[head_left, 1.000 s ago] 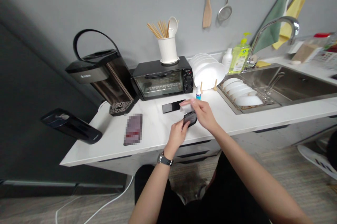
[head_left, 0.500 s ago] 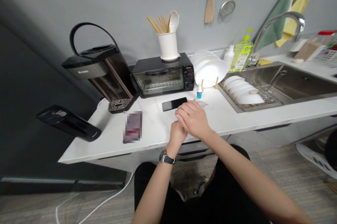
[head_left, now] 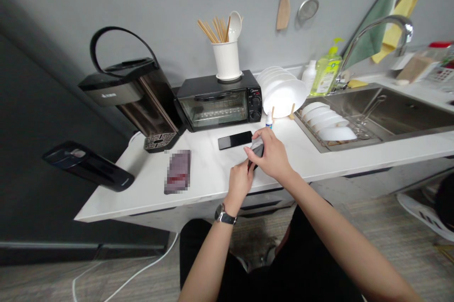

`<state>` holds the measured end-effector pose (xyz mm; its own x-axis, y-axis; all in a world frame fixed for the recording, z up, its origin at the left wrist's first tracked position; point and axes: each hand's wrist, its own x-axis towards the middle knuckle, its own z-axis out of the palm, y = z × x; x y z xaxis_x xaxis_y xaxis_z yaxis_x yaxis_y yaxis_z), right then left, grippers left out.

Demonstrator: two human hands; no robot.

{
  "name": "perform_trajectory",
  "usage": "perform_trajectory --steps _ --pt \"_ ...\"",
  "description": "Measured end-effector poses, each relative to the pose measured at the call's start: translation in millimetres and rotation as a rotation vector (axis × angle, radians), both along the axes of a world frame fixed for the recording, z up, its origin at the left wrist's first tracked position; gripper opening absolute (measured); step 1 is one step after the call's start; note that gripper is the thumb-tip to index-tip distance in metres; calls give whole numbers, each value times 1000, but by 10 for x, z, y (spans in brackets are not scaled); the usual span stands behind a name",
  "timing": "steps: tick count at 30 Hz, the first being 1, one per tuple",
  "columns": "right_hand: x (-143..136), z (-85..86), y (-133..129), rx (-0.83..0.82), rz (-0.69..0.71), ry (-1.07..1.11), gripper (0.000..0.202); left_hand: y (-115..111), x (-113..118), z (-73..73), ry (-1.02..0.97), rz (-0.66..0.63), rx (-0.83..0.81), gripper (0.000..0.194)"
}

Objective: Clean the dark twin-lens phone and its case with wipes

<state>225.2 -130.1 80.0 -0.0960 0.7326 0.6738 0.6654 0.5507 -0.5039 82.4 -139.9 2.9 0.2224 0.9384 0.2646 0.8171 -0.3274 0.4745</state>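
Observation:
My left hand (head_left: 240, 183), with a watch on its wrist, grips a small dark flat device (head_left: 258, 151) from below, just above the white counter's (head_left: 213, 179) front part. My right hand (head_left: 272, 156) lies over the device from the right and pinches a small pale wipe (head_left: 257, 143) against its top. Most of the device is hidden by my fingers. A black phone (head_left: 234, 140) lies flat on the counter just behind my hands. A tiny dropper bottle with a blue label (head_left: 269, 121) stands right of the phone.
At the back stand a black toaster oven (head_left: 220, 101) topped by a white utensil holder (head_left: 227, 58), a black water dispenser (head_left: 131, 99), racked white plates (head_left: 283, 93) and a steel sink (head_left: 386, 113) with bowls. A blurred dark red item (head_left: 178, 172) lies on the left.
My right hand swept across the dark device with the wipe, covering it fully half a second ago, and now sits at its far end. My left hand kept its hold.

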Motion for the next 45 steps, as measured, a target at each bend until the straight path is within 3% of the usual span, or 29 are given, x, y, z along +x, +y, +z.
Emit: perform_trajectory --steps 4,8,12,15,21,27,32,36,40,42,45 --pt "-93 50 -41 142 26 -150 13 -2 -4 -2 5 9 10 28" --pt "-124 43 -50 227 104 -284 28 -5 -3 4 23 29 -19 24" --pt "-62 13 -14 243 218 -347 28 -11 -3 13 20 31 -12 25" --pt "9 7 23 197 163 -291 23 -10 -3 10 7 28 6 27" --pt "72 -8 43 -26 -4 -57 45 -1 3 -9 -10 15 17 29" --pt "-27 44 11 158 135 -200 15 6 6 -12 12 34 16 26" --pt "-119 44 4 258 229 -297 25 9 -1 -15 39 60 -21 23" --pt "-41 10 23 235 145 -237 19 5 -3 -19 24 45 -12 23" --pt "73 -6 57 119 28 -82 40 -1 4 -12 3 20 7 27" --pt "88 2 63 97 30 -68 42 0 5 -14 -6 23 12 28" --pt "34 21 46 140 92 -128 27 6 0 -28 -15 26 21 27"
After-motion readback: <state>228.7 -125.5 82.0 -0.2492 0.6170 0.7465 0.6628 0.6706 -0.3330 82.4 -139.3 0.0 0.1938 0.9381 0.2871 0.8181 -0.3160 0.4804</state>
